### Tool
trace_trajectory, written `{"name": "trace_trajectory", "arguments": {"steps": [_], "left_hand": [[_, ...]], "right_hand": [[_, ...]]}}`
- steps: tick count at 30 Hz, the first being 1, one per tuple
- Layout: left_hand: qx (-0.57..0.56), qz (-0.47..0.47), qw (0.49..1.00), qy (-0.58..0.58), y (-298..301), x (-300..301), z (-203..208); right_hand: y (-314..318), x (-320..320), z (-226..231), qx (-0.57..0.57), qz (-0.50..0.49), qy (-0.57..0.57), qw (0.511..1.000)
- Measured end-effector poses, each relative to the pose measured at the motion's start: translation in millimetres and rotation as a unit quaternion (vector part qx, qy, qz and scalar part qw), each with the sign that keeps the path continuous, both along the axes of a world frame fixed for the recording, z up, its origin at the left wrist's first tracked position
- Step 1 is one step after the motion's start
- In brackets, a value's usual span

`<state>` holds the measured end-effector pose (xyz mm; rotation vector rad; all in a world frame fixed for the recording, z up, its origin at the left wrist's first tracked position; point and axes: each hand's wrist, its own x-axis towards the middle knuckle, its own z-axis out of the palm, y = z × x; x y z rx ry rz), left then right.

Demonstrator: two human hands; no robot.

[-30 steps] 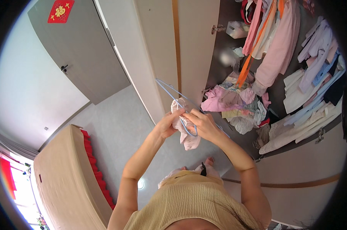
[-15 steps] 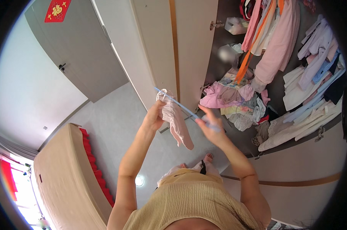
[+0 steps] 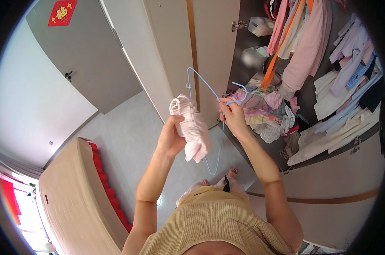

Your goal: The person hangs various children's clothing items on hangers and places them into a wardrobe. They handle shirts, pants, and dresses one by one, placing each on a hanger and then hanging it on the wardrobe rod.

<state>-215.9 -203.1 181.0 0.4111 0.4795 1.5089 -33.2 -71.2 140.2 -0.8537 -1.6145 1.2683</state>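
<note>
My left hand (image 3: 172,136) grips a pale pink garment (image 3: 193,131), bunched and folded lengthwise, with thin straps or loops at its upper end. A light blue clothes hanger (image 3: 205,80) is in my right hand (image 3: 233,117), pinched near the base of its hook. The hook curves out to the right above my fingers. The hanger's frame passes behind the garment, one corner above it and the other showing below. Whether the garment is attached to the hanger, I cannot tell.
An open wardrobe to the right holds hanging clothes (image 3: 309,55), a heap of crumpled clothes (image 3: 267,112) and more garments (image 3: 349,85) at far right. Its door panel (image 3: 216,55) stands before me. At left are a beige-covered bed (image 3: 73,191) and a grey door (image 3: 80,55).
The hanger has turned from edge-on to showing its triangular frame, its hook now visible. The garment has swung to show a broader, more bunched side.
</note>
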Motion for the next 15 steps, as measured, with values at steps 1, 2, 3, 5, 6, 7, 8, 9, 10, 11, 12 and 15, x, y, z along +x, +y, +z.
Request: {"name": "trace_trajectory", "arguments": {"steps": [1, 2, 3, 5, 6, 7, 8, 9, 10, 11, 12, 15], "left_hand": [[0.0, 0.012, 1.0, -0.018, 3, 7, -1], [0.009, 0.001, 1.0, -0.015, 4, 15, 2], [0.005, 0.012, 1.0, -0.023, 9, 22, -1], [0.0, 0.011, 0.997, -0.076, 24, 31, -21], [0.005, 0.005, 0.994, -0.105, 31, 36, -30], [0.012, -0.015, 0.99, -0.137, 39, 44, -39], [0.017, -0.034, 0.985, -0.169, 46, 52, -47], [0.018, -0.027, 0.99, -0.139, 51, 61, -54], [0.047, -0.014, 0.992, -0.114, 53, 67, -59], [0.112, -0.052, 0.983, -0.133, 65, 68, -88], [0.114, -0.062, 0.987, -0.096, 67, 75, -86], [-0.001, -0.023, 0.991, 0.13, 55, 99, -70]], "right_hand": [[-2, -4, 1, 0.016, 0.001, 0.019, 1.0], [-4, -6, 5, 0.003, 0.015, 0.038, 0.999], [-9, -7, 14, -0.01, 0.03, 0.056, 0.998], [-18, -11, 31, -0.025, 0.065, 0.093, 0.993], [-23, -12, 39, -0.027, 0.084, 0.111, 0.99], [-27, -12, 46, -0.028, 0.097, 0.129, 0.986], [-30, -12, 52, -0.019, 0.099, 0.127, 0.987], [-34, -10, 56, -0.011, 0.1, 0.124, 0.987], [-39, -10, 60, -0.003, 0.105, 0.121, 0.987], [-43, -10, 63, 0.017, 0.111, 0.107, 0.988], [-44, -7, 63, 0.061, 0.098, 0.083, 0.99], [-40, -1, 64, 0.161, 0.029, 0.019, 0.986]]}}
